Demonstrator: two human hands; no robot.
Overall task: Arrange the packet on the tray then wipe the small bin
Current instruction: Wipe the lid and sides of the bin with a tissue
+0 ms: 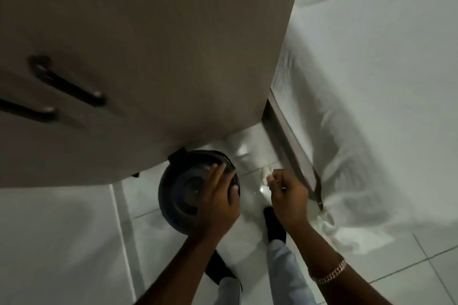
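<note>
A small dark round bin (183,188) stands on the white tiled floor, just under the edge of a beige cabinet. My left hand (219,199) rests flat on its lid and right rim, fingers spread over the top. My right hand (287,195) hovers to the right of the bin, closed around a small white cloth or tissue (266,174) that sticks out past the fingers. No packet or tray is in view.
The beige cabinet (153,57) with two dark bar handles (67,82) overhangs the bin. A bed with a white sheet (371,82) fills the right side. My two dark shoes (273,225) stand on the tiles below the hands.
</note>
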